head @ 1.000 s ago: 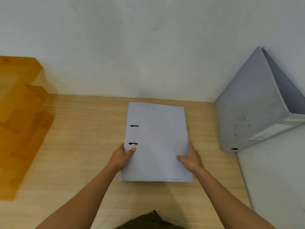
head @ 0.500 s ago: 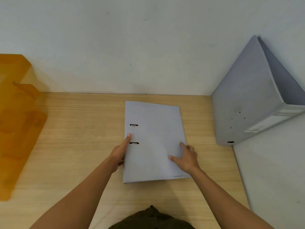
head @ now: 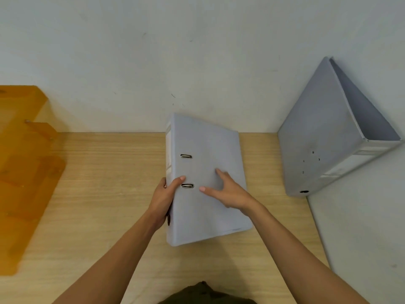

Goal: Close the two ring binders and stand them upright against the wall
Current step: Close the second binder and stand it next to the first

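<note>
A closed grey ring binder [head: 208, 150] is in the middle of the wooden desk, tipped up on its right side so its left spine edge is off the desk. My left hand [head: 163, 198] grips that spine edge, thumb on the cover beside the lower metal slot. My right hand [head: 228, 190] lies flat on the cover with its fingers spread. A second grey binder [head: 317, 137] stands in the right corner, leaning against the side wall, its covers gaping at the top.
An orange translucent stacked tray [head: 24, 163] takes up the desk's left side. The white back wall [head: 175, 62] runs along the desk's far edge, and a white side wall [head: 361, 227] bounds the right. Bare desk [head: 105, 172] lies between tray and binder.
The middle binder lay flat a second ago; its spine side has since risen off the desk. My left hand moved under the spine, and my right hand slid from the edge onto the cover.
</note>
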The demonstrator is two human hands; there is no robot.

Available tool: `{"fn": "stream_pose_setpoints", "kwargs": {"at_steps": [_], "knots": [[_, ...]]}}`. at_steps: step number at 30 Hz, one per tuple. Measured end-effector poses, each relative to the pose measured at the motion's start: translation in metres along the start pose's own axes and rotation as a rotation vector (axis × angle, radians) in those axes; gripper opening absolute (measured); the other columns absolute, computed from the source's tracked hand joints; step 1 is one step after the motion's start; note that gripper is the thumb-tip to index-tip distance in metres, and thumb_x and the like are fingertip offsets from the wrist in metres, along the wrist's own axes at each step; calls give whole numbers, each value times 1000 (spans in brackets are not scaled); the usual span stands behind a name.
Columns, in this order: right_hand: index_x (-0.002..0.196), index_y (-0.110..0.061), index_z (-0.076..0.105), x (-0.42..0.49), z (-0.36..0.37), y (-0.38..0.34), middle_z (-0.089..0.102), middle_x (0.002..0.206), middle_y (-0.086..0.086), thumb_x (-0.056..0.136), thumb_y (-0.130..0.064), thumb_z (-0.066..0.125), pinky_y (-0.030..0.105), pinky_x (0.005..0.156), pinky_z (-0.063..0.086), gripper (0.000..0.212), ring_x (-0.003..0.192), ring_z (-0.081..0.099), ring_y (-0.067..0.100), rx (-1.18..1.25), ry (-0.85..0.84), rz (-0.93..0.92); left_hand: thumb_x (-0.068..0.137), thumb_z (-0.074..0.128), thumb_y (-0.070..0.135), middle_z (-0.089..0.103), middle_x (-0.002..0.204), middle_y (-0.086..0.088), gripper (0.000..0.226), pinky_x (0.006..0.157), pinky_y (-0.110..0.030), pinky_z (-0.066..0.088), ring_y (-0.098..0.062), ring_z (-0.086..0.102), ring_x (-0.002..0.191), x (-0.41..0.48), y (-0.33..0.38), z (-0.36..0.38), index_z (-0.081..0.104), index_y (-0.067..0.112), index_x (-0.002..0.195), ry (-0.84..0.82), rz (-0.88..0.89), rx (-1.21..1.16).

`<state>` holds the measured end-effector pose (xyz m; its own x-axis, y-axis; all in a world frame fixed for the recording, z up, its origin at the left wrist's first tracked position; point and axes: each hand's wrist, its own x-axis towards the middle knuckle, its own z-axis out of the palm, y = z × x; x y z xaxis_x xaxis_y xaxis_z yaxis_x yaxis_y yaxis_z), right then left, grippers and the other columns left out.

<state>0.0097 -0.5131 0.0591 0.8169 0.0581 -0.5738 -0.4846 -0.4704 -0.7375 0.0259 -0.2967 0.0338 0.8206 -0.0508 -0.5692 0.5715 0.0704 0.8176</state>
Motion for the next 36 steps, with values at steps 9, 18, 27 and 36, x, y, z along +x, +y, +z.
{"fn": "stream_pose_setpoints", "kwargs": {"at_steps": [9,18,27,36], "knots": [[151,-39,-27,-25,-3,-66,1,169,-8,45,-74,82,39,119,30,157,151,18,5,-127,66,-326,86,68,49,74,126,-15,65,86,-42,62,-34,72,114,-37,59,25,58,12,139,-297,218,-102],[151,-57,-11,-64,-16,-39,38,147,-39,66,-29,90,32,91,58,135,130,49,-7,141,116,-521,82,80,41,77,122,4,53,81,-25,60,-18,74,110,-57,70,38,64,31,131,-356,446,155],[157,-43,5,-81,-25,13,46,146,-26,82,-12,74,19,92,54,107,128,50,-8,68,312,-452,78,86,16,69,129,22,74,84,-15,56,-2,65,121,-54,39,80,54,29,143,-386,550,287],[146,-50,34,-99,-43,41,54,138,-31,85,-32,76,28,98,55,77,125,55,-5,42,442,-429,75,88,32,64,138,17,99,91,-13,53,6,62,120,-44,28,111,33,26,156,-531,480,518]]}}
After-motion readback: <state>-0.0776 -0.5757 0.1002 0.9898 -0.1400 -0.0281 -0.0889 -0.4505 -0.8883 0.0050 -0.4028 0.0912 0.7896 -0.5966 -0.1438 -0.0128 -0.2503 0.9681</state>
